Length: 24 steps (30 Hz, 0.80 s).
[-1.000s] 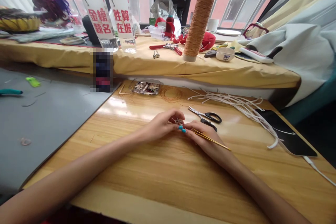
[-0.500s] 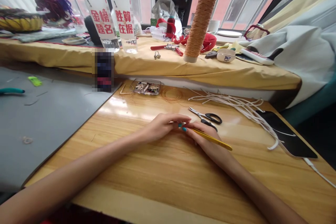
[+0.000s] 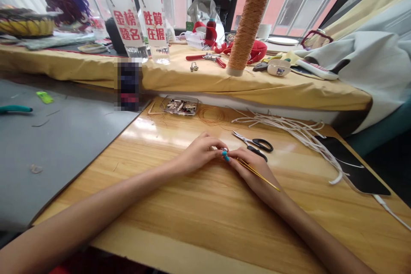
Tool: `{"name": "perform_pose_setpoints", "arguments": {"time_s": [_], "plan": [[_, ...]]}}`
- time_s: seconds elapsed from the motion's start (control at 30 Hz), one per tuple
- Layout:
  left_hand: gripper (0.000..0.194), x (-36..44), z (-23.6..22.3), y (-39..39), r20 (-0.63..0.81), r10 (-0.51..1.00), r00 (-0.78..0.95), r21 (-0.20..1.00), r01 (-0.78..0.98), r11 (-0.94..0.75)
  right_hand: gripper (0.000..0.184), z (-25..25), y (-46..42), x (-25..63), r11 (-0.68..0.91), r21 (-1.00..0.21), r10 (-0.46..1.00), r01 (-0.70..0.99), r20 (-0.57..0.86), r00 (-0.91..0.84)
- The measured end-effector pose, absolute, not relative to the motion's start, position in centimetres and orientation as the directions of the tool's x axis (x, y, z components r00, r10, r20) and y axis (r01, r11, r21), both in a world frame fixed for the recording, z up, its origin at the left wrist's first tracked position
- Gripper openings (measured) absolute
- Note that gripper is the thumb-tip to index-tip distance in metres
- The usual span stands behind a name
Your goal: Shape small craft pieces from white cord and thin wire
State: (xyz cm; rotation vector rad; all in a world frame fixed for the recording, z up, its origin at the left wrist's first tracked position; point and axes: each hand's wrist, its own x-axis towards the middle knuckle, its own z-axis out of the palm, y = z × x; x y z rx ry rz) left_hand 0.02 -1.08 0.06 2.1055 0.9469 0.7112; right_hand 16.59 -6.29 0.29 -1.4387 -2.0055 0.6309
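Note:
My left hand (image 3: 204,153) and my right hand (image 3: 248,163) meet fingertip to fingertip above the wooden table. Between the thumb and fingers of the left one is a tiny whitish piece (image 3: 224,150), too small to name. The right fingertips touch it from the other side. Yellow tweezers (image 3: 261,176) lie in my right hand, their rear end pointing back toward the wrist; their tips are hidden by the fingers. Both thumbs have blue nails. Just behind the right hand lie black-handled scissors (image 3: 253,141).
Behind the hands sit a clear box of small beads and charms (image 3: 180,105) and a coil of thin wire (image 3: 212,114). White cords (image 3: 289,126) trail over a phone (image 3: 356,167) at right. Bottles (image 3: 156,30), red pliers (image 3: 205,57) and a thread spool (image 3: 247,30) stand or lie on the ledge.
My fingertips have drawn closer together around the small piece. The tweezers have rolled in my right hand and now show their narrow edge.

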Motion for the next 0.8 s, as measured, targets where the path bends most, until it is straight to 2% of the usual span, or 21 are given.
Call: {"name": "perform_pose_setpoints", "arguments": {"time_s": [0.2,0.37,0.43,0.6,0.8], "plan": [[0.012,0.3,-0.1,-1.4,0.215,0.791,0.573,0.688,0.486,-0.539,0.016,0.3,-6.6,16.3,0.349,-0.577,0.935,0.738,0.262,-0.237],[0.014,0.2,-0.3,-1.3,0.182,0.810,0.558,0.752,0.452,-0.480,0.019,0.0,-7.0,15.9,0.404,-0.407,0.892,0.819,0.373,-0.255],[0.015,0.1,-0.2,-1.1,0.159,0.801,0.578,0.798,0.403,-0.449,0.018,0.1,-7.0,16.0,0.399,-0.433,0.896,0.808,0.372,-0.243],[0.025,-0.1,0.0,-0.5,0.134,0.809,0.572,0.889,0.291,-0.353,0.016,0.4,-6.5,16.6,0.318,-0.616,0.944,0.721,0.280,-0.177],[0.027,0.0,0.0,-0.6,0.129,0.840,0.528,0.898,0.297,-0.325,0.018,0.4,-6.4,16.9,0.252,-0.698,0.967,0.670,0.201,-0.155]]}}
